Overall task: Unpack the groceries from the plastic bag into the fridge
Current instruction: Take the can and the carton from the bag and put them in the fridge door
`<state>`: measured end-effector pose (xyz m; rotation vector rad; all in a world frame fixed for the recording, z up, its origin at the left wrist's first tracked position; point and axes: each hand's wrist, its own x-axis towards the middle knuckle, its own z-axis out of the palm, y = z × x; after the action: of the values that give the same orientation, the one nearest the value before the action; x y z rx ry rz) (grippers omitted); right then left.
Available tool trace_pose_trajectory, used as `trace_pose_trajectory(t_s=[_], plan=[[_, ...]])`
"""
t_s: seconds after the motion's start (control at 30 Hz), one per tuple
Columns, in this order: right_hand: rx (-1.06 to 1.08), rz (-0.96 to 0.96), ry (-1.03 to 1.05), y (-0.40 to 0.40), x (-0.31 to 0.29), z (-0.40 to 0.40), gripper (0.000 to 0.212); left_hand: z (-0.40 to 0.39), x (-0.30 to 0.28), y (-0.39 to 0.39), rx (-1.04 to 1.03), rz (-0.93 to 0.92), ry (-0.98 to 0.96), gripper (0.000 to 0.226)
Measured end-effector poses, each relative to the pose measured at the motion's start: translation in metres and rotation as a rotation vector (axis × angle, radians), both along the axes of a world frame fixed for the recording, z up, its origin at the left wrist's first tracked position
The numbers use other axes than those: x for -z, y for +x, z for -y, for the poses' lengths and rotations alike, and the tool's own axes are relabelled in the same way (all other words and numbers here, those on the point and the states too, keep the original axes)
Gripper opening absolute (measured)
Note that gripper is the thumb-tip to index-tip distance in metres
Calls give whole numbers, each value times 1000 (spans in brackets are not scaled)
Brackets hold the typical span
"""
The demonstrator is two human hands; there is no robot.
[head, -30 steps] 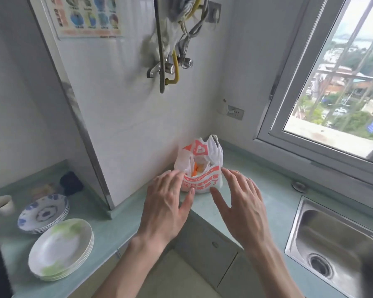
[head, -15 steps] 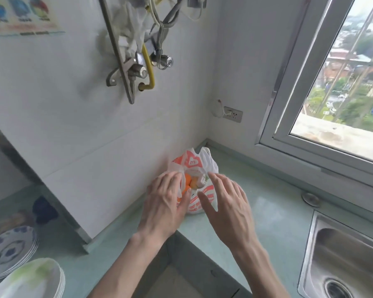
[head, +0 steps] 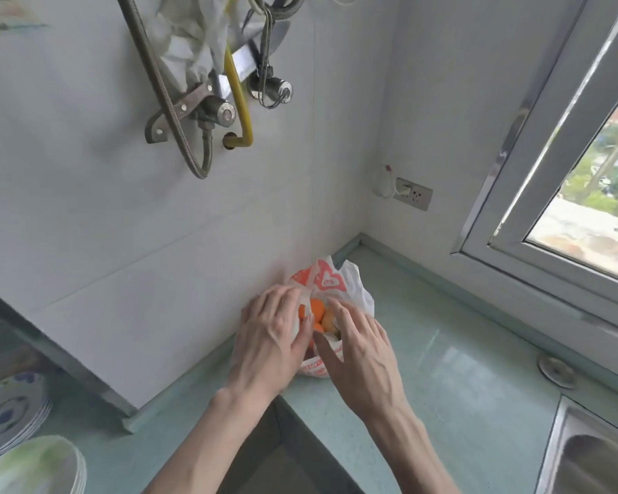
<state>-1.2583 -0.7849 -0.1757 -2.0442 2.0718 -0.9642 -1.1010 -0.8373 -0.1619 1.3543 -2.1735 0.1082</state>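
Observation:
A white plastic bag with red print stands in the counter's corner against the tiled wall. Its mouth is parted, showing orange fruit and a yellowish item inside. My left hand lies against the bag's left side, fingers fairly straight, touching the rim. On the bag's right front my right hand reaches with straight fingers, its fingertips at the opening near the fruit. Neither hand plainly grips anything. No fridge is in view.
The pale green counter runs right to a steel sink below the window. Stacked plates and a green-patterned plate sit at lower left. Pipes and a valve hang on the wall above. A wall socket is right of the corner.
The camera has moved closer and tilted toward the corner. Both hands have come up to the bag and now touch its opening, which is parted wider over the fruit.

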Motion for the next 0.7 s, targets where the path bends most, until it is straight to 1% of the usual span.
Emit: trace_pose_trajectory(t_s=[0.13,0.3,0.4,0.53,0.7], plan=[[-41,31,71,-1,12,21,50,12,11,12,-53,4,81,54],[-45,55,146,-4,24,43,54,30,31,22,-74,22,181,58],[-38,61,186,-2,31,58,54,43,40,16,-45,1,183,52],[-11,59,245,3,43,77,50,59,51,3,28,-40,146,35],[24,48,389,-3,61,101,45,86,69,-8,112,5,263,34]])
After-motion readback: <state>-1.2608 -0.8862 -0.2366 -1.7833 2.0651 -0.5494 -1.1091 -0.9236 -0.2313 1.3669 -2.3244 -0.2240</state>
